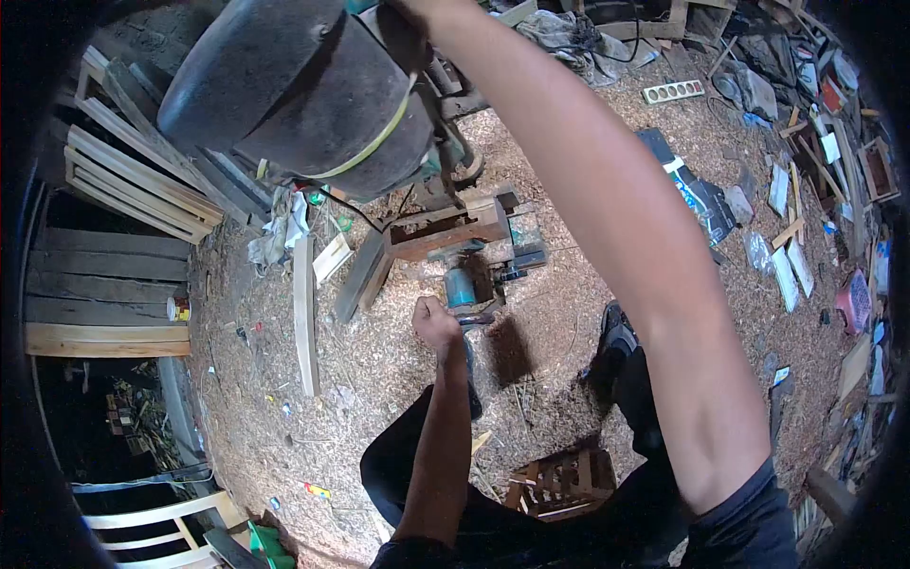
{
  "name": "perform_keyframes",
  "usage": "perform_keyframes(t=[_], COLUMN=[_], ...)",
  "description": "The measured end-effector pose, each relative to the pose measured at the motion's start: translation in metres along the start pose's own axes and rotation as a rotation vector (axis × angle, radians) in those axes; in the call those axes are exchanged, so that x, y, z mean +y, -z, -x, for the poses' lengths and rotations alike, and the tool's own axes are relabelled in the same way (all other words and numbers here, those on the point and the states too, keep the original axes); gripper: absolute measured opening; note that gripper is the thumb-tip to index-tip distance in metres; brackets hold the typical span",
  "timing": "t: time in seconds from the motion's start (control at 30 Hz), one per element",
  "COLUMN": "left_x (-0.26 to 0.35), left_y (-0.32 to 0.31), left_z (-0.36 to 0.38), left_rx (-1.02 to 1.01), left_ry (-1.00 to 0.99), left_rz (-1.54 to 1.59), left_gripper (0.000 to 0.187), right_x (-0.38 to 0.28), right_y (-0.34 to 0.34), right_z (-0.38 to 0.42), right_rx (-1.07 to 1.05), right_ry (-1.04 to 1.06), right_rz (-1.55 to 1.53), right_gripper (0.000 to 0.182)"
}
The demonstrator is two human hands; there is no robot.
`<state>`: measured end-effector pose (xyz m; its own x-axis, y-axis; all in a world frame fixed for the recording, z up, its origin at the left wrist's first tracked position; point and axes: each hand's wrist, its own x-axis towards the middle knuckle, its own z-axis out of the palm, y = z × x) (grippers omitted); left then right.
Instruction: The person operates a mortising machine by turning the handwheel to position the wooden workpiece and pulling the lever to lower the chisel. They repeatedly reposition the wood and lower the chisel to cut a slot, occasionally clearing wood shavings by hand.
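Note:
A large machine with a dark, dusty rounded housing [332, 104] and a yellow-green band around it looms at the upper left. Below its head sits a rusty metal box-shaped part [455, 235], with a teal cylindrical fitting [460, 286] in front. My left hand [438, 322] is closed in a fist at the front of the machine, around the end of a dark crank handle [477, 320]. My right arm reaches up across the view. Only the base of my right hand [422, 8] shows at the top edge, beside the housing; its fingers are out of sight.
Sawdust covers the floor [559, 379]. Slatted wooden frames [142, 185] lean at the left, near loose boards [305, 318]. A wooden crate [564, 484] lies between my legs. A power strip [673, 92], scrap and a pink basket [854, 302] lie along the right.

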<state>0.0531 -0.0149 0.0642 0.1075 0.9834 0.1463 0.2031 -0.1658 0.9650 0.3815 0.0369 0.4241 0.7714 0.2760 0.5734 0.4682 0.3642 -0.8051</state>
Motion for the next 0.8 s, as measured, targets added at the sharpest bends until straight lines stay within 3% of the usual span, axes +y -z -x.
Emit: perform_keyframes(t=[0.03,0.1,0.17,0.23,0.27,0.37,0.43,0.5,0.53,0.57,0.63,0.67,0.7,0.73,0.77,0.8], left_x=[0.007,0.017,0.0,-0.008,-0.01,0.002,0.004,-0.004,-0.007,-0.01,-0.012,-0.012,-0.011,-0.009,-0.007,-0.004], left_y=[-0.001,-0.003,0.0,0.001,0.001,-0.002,-0.002,0.0,0.0,0.001,-0.002,-0.004,-0.003,-0.003,-0.001,0.0], left_z=[0.002,0.006,0.002,0.0,0.0,0.002,0.001,-0.001,-0.002,0.0,-0.002,-0.004,-0.003,-0.001,0.001,0.001], left_rx=[0.0,-0.004,0.002,0.002,0.003,0.015,0.026,0.032,0.045,0.046,0.048,0.059,0.07,0.079,0.07,0.062], left_ry=[0.033,0.101,0.03,0.018,0.041,0.016,-0.011,-0.016,-0.029,0.015,0.084,0.052,0.021,-0.008,0.008,0.024], left_rz=[0.026,0.081,0.034,0.004,0.0,0.047,0.039,-0.025,-0.109,-0.089,-0.042,-0.062,-0.087,-0.114,-0.09,-0.063], left_gripper=[0.029,0.029,0.029,0.029,0.029,0.03,0.03,0.03,0.029,0.028,0.027,0.027,0.026,0.026,0.026,0.026], right_x=[0.005,0.032,0.098,0.09,0.117,0.1,0.089,0.1,0.1,0.1,0.122,0.142,0.191,0.255,0.233,0.214], right_y=[-0.006,-0.02,-0.033,-0.014,-0.013,0.004,0.01,0.016,0.032,0.051,0.082,0.1,0.117,0.134,0.141,0.143], right_z=[-0.002,-0.016,-0.046,-0.044,-0.057,-0.044,-0.038,-0.016,0.015,0.06,0.155,0.216,0.285,0.365,0.407,0.43], right_rx=[0.046,0.132,0.186,-0.059,-0.071,-0.257,-0.161,-0.052,0.121,0.161,0.305,0.293,0.258,0.192,-0.036,-0.111], right_ry=[0.104,0.234,0.561,0.197,0.283,-0.092,-0.029,0.093,-0.004,-0.068,-0.154,-0.465,-0.511,-0.684,-0.882,-1.015], right_rz=[0.029,0.122,0.292,0.171,0.196,0.016,0.184,0.136,0.287,0.29,0.157,0.219,0.294,0.326,0.646,0.47], right_gripper=[0.083,0.053,0.043,0.038,0.037,0.04,0.04,0.04,0.045,0.054,0.032,0.033,0.03,0.033,0.033,0.037])
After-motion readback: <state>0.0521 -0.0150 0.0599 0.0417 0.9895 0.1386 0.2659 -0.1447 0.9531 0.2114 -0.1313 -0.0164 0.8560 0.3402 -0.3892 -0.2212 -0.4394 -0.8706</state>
